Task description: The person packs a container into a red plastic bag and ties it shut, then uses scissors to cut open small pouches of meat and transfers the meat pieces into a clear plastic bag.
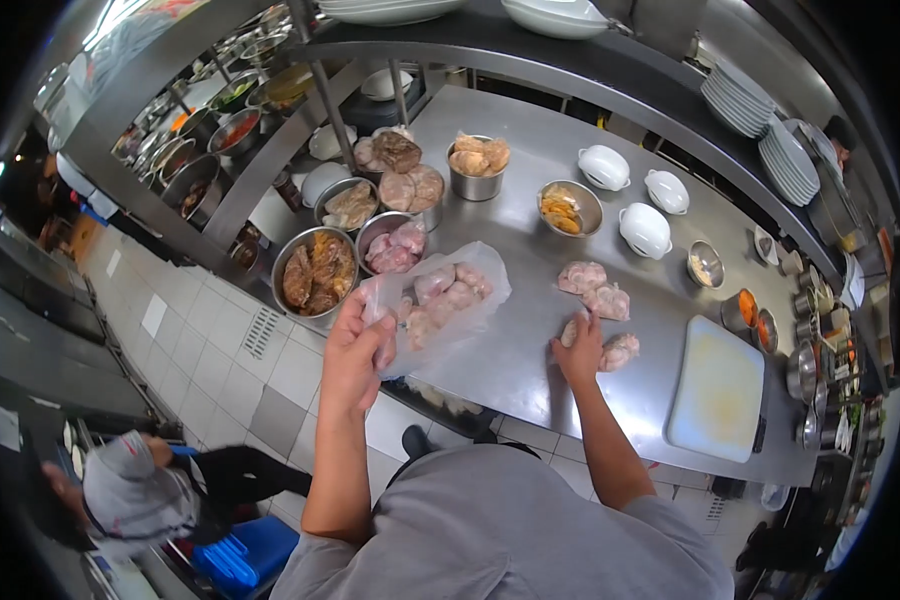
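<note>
My left hand (358, 350) is closed on the edge of a clear plastic bag (485, 275), which bulges with several pale pink bagged portions of meat. To the right, my right hand (578, 350) has its fingers round a small wrapped meat portion (568, 334) on the steel table. Another wrapped portion (619, 352) lies just right of that hand. Two more pink portions (582, 277) (607, 302) rest side by side above it. Left of the bag are a bowl of pink meat (394, 245) and a bowl of dark marinated meat (315, 275).
A white cutting board (716, 390) lies on the right of the steel table (490, 370). White lidded pots (645, 230) and metal bowls (570, 208) stand farther back. Stacked plates (738, 98) sit on the shelf. Another person (135, 490) is at the lower left.
</note>
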{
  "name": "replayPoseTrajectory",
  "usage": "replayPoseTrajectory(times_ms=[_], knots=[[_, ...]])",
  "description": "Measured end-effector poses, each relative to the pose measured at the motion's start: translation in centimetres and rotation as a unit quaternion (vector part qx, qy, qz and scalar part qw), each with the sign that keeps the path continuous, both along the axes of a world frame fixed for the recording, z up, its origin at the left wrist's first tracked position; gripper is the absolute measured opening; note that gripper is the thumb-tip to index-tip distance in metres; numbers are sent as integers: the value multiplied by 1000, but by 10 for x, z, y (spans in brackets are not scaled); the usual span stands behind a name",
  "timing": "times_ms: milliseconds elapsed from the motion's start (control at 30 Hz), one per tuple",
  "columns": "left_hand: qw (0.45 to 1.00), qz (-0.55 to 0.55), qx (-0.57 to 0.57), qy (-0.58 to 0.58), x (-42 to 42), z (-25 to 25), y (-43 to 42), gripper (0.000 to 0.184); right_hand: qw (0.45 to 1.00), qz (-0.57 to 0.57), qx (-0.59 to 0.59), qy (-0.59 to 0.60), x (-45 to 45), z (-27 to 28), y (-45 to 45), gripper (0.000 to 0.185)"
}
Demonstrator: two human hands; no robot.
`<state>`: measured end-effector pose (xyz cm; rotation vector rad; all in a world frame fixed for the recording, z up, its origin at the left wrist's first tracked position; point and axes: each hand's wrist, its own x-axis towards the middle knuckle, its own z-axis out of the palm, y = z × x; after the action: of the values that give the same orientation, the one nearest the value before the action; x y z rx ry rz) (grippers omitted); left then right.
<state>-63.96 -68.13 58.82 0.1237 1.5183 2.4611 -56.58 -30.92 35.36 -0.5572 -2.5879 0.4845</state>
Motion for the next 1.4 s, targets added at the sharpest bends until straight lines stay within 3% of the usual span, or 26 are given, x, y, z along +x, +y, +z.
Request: replayPoseTrajectory(times_ms=[67,133,167,200,233,267,333,367,433,500,567,633,667,733,833,867,900,967,1000,1067,1100,1167,1200,1267,1367,1400], knots=[[1000,10,-5,-1,5,-3,-1,50,999,-31,-16,-5,-8,-10,1,62],[999,38,-21,13,10,-5,0,63,990,68,-123,-19,-20,-17,8,61],[999,45,-20,12,11,-9,-5,63,990,75,-121,-21,-25,-17,6,61],[1000,17,-18,19,11,-14,-12,65,914,50,-401,-35,-31,-17,4,55],[1000,-10,-16,25,14,-16,-17,67,762,18,-645,-51,-35,-11,-2,49],[1000,-2,-14,25,18,-17,-19,67,763,25,-644,-57,-35,1,-10,49],[1000,9,0,-8,25,-16,-21,68,535,75,-837,86,-31,53,-38,48],[1000,13,-1,-10,29,-18,-21,68,533,76,-839,82,-29,88,-52,48],[1000,-7,-5,-18,35,-21,-16,69,587,169,-792,-12,-40,149,-76,51],[1000,-23,-15,-10,32,-24,-8,69,641,255,-720,-72,-67,159,-99,54],[999,-42,-23,-3,31,-23,1,70,719,251,-638,-115,-93,160,-133,54],[1000,-4,22,10,24,-14,8,68,835,296,-458,-78,-113,138,-159,53],[999,-18,24,12,20,-15,3,68,840,285,-457,-71,-113,137,-162,53],[998,40,47,-13,15,-26,-7,65,848,373,-378,9,-101,132,-154,47],[992,103,40,-63,24,-3,-4,64,936,224,-255,91,-86,85,-91,48],[992,104,39,-64,24,-7,-6,64,973,160,-153,67,-69,87,-57,52],[994,85,44,-56,24,-13,-12,64,970,107,-193,98,-57,63,-15,60],[994,83,44,-47,26,-19,-23,64,999,-22,-15,27,-19,53,50,70],[996,70,43,-43,27,-19,-23,64,996,-82,19,-5,2,33,73,73],[997,61,38,-39,26,-21,-24,64,963,-210,-41,-162,34,14,86,71],[998,48,35,-34,23,-23,-24,64,964,-206,-42,-163,43,7,77,71],[998,36,34,-30,20,-21,-16,64,985,-125,-65,-96,56,1,66,64],[998,37,29,-29,20,-18,-11,65,985,-126,-65,-97,59,-3,56,64],[999,35,25,-25,20,-13,-3,65,992,-5,-59,-108,57,-3,16,61],[999,9,19,-35,22,-15,3,65,985,89,-141,-52,49,-5,-25,51],[999,-4,14,-45,23,-19,3,65,876,76,-472,-55,43,2,-34,46]])
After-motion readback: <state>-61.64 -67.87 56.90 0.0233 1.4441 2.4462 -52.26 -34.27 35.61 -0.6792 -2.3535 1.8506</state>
